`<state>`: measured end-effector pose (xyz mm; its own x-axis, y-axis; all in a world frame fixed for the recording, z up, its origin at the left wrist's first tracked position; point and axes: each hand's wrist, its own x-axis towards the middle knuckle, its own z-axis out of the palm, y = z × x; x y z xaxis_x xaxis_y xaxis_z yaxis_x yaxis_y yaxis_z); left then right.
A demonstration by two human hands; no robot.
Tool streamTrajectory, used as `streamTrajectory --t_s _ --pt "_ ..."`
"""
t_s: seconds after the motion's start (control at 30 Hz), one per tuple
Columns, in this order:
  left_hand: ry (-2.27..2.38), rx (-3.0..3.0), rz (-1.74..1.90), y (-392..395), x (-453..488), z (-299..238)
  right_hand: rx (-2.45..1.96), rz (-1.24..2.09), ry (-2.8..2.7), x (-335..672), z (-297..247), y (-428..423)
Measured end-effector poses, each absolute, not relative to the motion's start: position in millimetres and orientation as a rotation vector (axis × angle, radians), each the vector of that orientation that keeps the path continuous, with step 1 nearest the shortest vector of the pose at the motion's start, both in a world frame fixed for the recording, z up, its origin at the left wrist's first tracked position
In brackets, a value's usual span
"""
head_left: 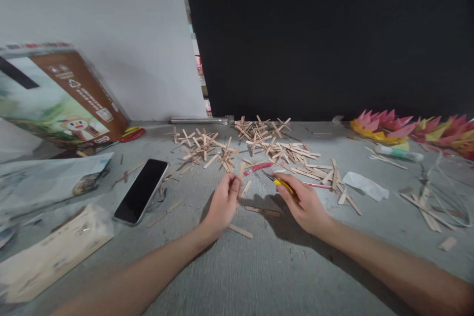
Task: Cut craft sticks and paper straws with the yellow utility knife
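My left hand is closed, pinching an upright wooden craft stick between thumb and fingers. My right hand wraps round a yellow utility knife, its dark blade end pointing left toward the stick. Loose craft sticks lie on the grey tabletop between and below the hands, one of them flat in the middle. Just beyond the hands is a red patterned strip. A thin pink pencil-like rod lies right of the knife, partly hidden by my right hand.
Piles of crossed craft sticks spread across the back. At left are a phone, a printed bag and red-yellow scissors-like handles. Pink and yellow paper flowers, a glue-stick-like tube and white tissue lie right. A black panel stands behind.
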<state>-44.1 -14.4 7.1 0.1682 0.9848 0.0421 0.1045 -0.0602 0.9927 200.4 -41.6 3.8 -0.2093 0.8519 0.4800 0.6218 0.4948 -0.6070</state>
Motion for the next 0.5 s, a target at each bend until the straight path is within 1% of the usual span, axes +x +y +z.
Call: streamTrajectory --t_s 0.3,0.5 --pt "1.022 1.281 1.081 -15.8 -39.8 10.2 -1.162 0.351 -1.994 196.5 10.0 -44.1" --pt "0.976 1.318 1.078 -16.3 -40.0 10.2 -1.158 0.383 -2.033 196.5 8.8 -43.9"
